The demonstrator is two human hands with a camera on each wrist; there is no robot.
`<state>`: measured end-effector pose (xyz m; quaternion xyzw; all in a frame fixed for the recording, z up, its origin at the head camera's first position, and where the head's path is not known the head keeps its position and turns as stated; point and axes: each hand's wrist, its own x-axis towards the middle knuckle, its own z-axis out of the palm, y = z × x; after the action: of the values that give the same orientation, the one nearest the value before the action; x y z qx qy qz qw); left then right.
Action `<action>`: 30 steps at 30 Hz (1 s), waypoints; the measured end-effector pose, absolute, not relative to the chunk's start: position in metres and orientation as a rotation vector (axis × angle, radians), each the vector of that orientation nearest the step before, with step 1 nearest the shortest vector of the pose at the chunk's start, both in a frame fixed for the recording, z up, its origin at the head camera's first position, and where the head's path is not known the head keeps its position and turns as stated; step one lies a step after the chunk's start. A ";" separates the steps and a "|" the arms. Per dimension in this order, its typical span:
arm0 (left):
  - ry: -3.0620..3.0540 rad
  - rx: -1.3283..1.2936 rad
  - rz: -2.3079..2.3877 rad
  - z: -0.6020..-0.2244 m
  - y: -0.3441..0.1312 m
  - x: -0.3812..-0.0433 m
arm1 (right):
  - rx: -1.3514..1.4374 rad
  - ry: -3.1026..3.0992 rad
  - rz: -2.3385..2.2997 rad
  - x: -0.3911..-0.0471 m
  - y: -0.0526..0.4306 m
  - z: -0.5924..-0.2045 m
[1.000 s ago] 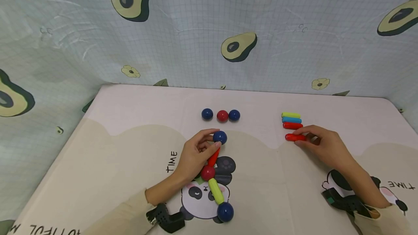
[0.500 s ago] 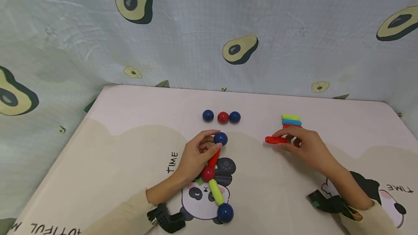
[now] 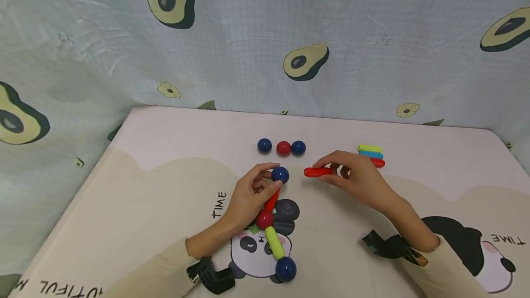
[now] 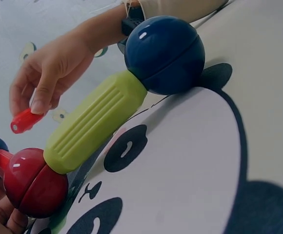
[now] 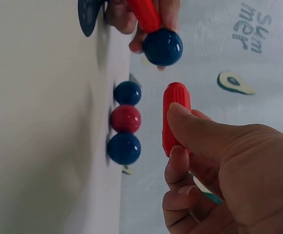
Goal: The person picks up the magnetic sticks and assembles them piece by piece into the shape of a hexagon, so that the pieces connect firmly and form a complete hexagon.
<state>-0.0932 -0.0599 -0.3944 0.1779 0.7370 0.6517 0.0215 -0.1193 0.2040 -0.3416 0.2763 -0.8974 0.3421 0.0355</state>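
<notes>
My left hand (image 3: pixel 250 199) grips the upper end of a joined chain, thumb and fingers on its blue ball (image 3: pixel 280 174). Below that ball come a red rod (image 3: pixel 271 202), a red ball (image 3: pixel 264 219), a yellow-green rod (image 3: pixel 274 243) and a larger-looking blue ball (image 3: pixel 285 269). My right hand (image 3: pixel 362 180) pinches a loose red rod (image 3: pixel 316 172) between thumb and fingers. Its free end points left at the held blue ball, with a gap between them. In the right wrist view, the loose rod (image 5: pixel 173 117) is partly covered by my thumb.
Two blue balls and a red ball (image 3: pixel 283 148) sit in a row farther back on the table. Behind my right hand lie a yellow-green rod (image 3: pixel 370 148), a blue rod (image 3: pixel 371 155) and a partly hidden red rod (image 3: pixel 377 163). A printed cloth (image 3: pixel 232 72) hangs behind.
My right hand has carried the red rod leftward from beside the stacked rods to near the chain's upper blue ball. My left hand and the chain have stayed in place.
</notes>
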 end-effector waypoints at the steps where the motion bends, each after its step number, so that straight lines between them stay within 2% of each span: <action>1: 2.285 0.552 2.017 -0.394 -0.060 -0.093 | 0.859 -2.756 1.057 -0.120 0.201 -0.342; 30: 2.126 0.506 2.103 -0.393 -0.059 -0.092 | 0.984 -2.721 1.158 -0.124 0.164 -0.336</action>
<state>-0.0915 -0.0591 -0.3929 0.1665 0.6999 0.6924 0.0542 -0.1243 0.1638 -0.3357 0.3157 -0.8730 0.3716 0.0126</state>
